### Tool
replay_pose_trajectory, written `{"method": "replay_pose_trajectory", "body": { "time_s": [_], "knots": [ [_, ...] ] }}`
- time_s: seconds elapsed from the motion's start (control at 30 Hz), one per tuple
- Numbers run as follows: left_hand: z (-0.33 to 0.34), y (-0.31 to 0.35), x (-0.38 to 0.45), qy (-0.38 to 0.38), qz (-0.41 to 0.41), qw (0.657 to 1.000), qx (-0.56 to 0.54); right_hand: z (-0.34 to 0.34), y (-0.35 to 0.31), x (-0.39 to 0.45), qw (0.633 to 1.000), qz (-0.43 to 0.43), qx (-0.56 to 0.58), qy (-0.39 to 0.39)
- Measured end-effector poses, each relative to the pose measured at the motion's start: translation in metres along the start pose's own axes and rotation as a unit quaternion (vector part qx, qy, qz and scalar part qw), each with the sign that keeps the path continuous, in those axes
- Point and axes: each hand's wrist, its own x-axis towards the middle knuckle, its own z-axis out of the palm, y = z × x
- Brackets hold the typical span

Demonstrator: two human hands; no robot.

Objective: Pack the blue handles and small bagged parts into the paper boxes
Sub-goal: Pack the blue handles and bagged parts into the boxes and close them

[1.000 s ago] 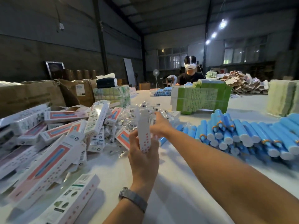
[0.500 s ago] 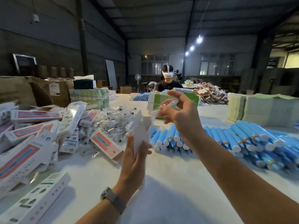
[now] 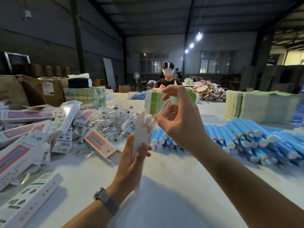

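My left hand (image 3: 131,160) grips a white paper box (image 3: 141,132) upright above the table, its top flaps open. My right hand (image 3: 179,117) pinches a small clear bagged part (image 3: 164,106) just above the box's open top, the bag's lower end at the flaps. A heap of blue handles (image 3: 246,142) with white caps lies on the right of the table. A pile of small bagged parts (image 3: 113,122) sits left of centre. Printed paper boxes (image 3: 24,145) are heaped on the left.
A white table (image 3: 164,186) carries everything. Green-and-white carton stacks (image 3: 154,102) stand behind my hands and pale stacked sheets (image 3: 256,104) at the right. Brown cardboard cartons (image 3: 32,91) line the far left. A person (image 3: 166,79) sits at the far end.
My right hand lifted a bagged part out of the pile and brought it down to the box's open top. My left hand tilted the box and its flaps opened. The camera view shifted right.
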Motion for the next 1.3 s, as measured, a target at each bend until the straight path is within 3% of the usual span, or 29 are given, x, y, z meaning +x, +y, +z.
{"method": "replay_pose_trajectory", "body": {
  "time_s": [0.1, 0.27, 0.43, 0.57, 0.7, 0.77, 0.87, 0.93, 1.03, 1.1, 1.3],
  "knots": [
    [-0.002, 0.000, 0.000, -0.015, 0.001, 1.000, 0.011, 0.008, 0.001, -0.003, 0.999, -0.040, -0.009, 0.028],
    [0.000, -0.004, 0.000, -0.025, -0.007, 0.999, 0.026, 0.019, 0.006, -0.010, 1.000, -0.026, 0.009, -0.001],
    [-0.001, -0.002, 0.002, -0.013, -0.008, 1.000, -0.007, 0.022, 0.017, -0.017, 0.989, -0.102, -0.107, -0.020],
    [-0.001, -0.001, 0.001, -0.029, -0.017, 0.999, -0.020, 0.019, 0.026, -0.022, 0.982, -0.088, -0.138, -0.093],
    [-0.003, -0.003, 0.001, -0.031, -0.033, 0.998, -0.040, 0.016, 0.028, -0.019, 0.989, -0.040, -0.062, -0.127],
    [-0.005, -0.003, 0.003, -0.034, -0.040, 0.998, -0.024, 0.017, 0.026, -0.015, 0.989, 0.027, 0.067, -0.126],
    [-0.009, 0.000, 0.007, -0.041, -0.052, 0.998, -0.014, 0.019, 0.030, -0.015, 0.936, 0.137, 0.283, -0.157],
    [-0.010, 0.000, 0.010, -0.022, -0.042, 0.999, -0.015, 0.018, 0.034, -0.015, 0.933, 0.149, 0.294, -0.143],
    [-0.014, 0.001, 0.012, 0.021, -0.014, 1.000, -0.001, 0.021, 0.038, -0.020, 0.957, 0.132, 0.248, -0.068],
    [-0.013, 0.002, 0.010, -0.003, 0.020, 0.999, 0.034, 0.026, 0.040, -0.023, 0.960, 0.125, 0.248, -0.030],
    [-0.011, 0.003, 0.008, -0.017, 0.013, 1.000, -0.012, 0.020, 0.039, -0.023, 0.956, 0.112, 0.259, -0.083]
  ]
}}
